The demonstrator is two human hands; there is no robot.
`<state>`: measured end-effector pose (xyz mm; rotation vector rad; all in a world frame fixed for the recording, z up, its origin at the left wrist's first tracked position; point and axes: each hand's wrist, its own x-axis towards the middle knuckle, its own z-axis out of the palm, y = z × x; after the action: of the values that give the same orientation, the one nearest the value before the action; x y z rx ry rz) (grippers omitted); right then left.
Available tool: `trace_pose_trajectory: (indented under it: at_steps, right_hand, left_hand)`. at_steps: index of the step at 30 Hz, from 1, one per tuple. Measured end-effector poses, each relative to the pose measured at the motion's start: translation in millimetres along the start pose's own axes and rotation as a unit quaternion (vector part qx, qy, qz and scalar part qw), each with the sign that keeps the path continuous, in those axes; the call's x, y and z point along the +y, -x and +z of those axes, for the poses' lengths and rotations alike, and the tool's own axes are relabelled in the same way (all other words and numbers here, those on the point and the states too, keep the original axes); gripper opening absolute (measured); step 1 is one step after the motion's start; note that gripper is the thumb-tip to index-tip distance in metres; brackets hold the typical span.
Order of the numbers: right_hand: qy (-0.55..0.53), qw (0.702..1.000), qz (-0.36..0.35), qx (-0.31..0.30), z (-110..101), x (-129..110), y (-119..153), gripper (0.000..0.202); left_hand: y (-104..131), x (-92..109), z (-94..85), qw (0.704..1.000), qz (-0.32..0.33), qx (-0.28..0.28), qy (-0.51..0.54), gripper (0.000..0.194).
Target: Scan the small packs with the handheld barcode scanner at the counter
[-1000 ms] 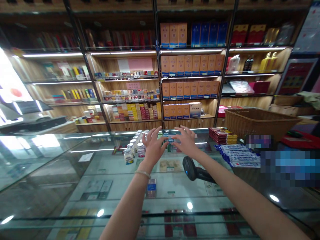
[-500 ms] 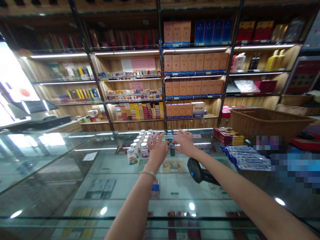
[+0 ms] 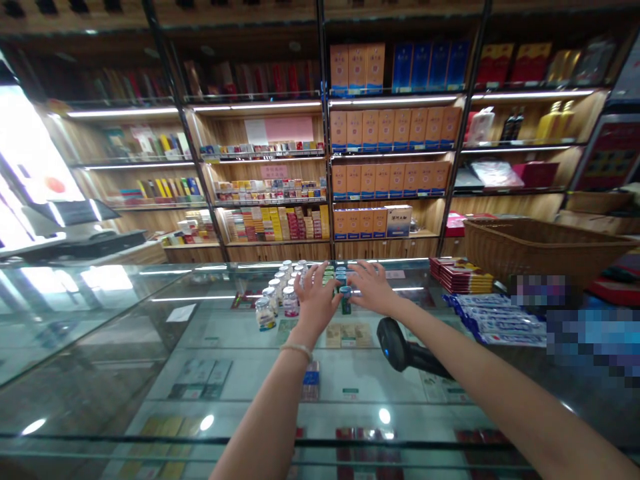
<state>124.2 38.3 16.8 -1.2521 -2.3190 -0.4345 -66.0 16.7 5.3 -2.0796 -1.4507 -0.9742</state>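
Rows of small white-capped bottles (image 3: 266, 313) stand on the glass counter (image 3: 240, 367), left of the middle. Beside them run rows of green-capped and blue-capped bottles (image 3: 345, 301). My left hand (image 3: 317, 301), fingers spread, reaches over the place between the white and the green rows and hides part of them. On the other side, my right hand (image 3: 374, 288) has its fingers apart at the right edge of the blue-capped row. Both hands frame the green and blue rows; whether the fingertips touch the bottles I cannot tell.
A black handheld scanner (image 3: 400, 348) lies under my right forearm. Right of it are blue-and-white packets (image 3: 495, 319), a stack of red packets (image 3: 457, 275) and a wicker basket (image 3: 540, 250). A paper slip (image 3: 181, 313) lies on the left. Stocked shelves (image 3: 390, 180) stand behind.
The whole view has shifted slightly. My hands stay around the same bottles, with almost no movement of their own.
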Motion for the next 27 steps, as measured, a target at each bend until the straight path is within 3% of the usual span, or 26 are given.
trace_pose_trajectory:
  at_steps: [11,27]
  right_hand:
    - [-0.001,0.999,-0.03,0.02,8.9,5.6,-3.9,0.022]
    - [-0.005,0.999,-0.025,0.02,20.7,7.1,-21.8,0.022]
  left_hand:
    - [2.2,0.2,3.8,1.0,0.01,-0.013,-0.011,0.017]
    - [0.5,5.0,11.4,0.999,-0.028,0.011,-0.037,0.017]
